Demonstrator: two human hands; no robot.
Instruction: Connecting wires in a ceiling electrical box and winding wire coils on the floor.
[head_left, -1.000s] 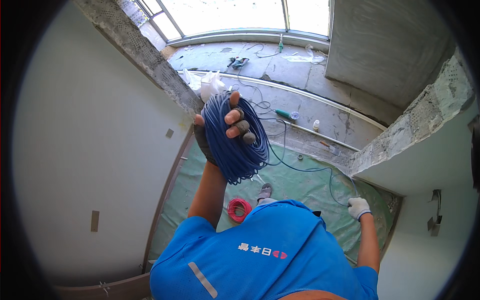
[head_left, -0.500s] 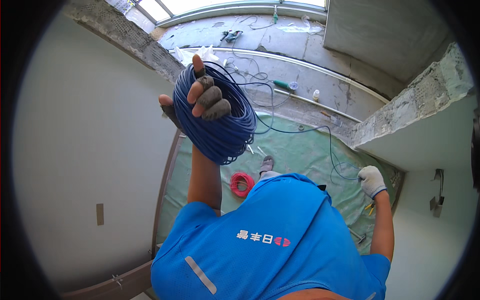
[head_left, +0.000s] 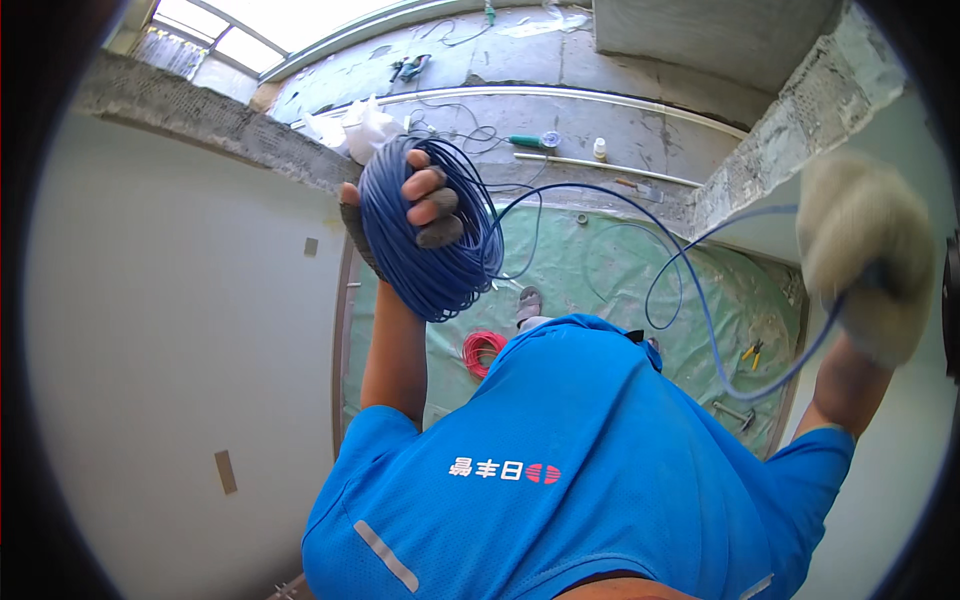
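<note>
A thick coil of blue electrical wire [head_left: 405, 240] hangs from my left hand [head_left: 432, 200], which wears a dark fingerless glove. Its fingers reach through the coil's centre and the thumb lies along the outer side. From the coil a loose length of blue wire [head_left: 690, 265] bows across to the right and loops over the floor. My right hand [head_left: 865, 255], in a cream work glove and blurred by motion, is raised at the far right, closed round that wire. A bluish end sticks out beyond the glove.
Green sheeting [head_left: 560, 270] covers the floor, with a coil of red wire [head_left: 484, 354], yellow-handled pliers [head_left: 753, 352] and a hammer [head_left: 735, 413] on it. Beyond lie a green angle grinder [head_left: 532, 141], a white bottle [head_left: 599, 149] and a pale pipe [head_left: 610, 170]. Rough broken wall edges [head_left: 800, 110] flank the opening.
My right hand has risen from low near the floor, outward to the right, drawing the wire up into a wide bow. My left hand still holds the coil, and the view has shifted slightly.
</note>
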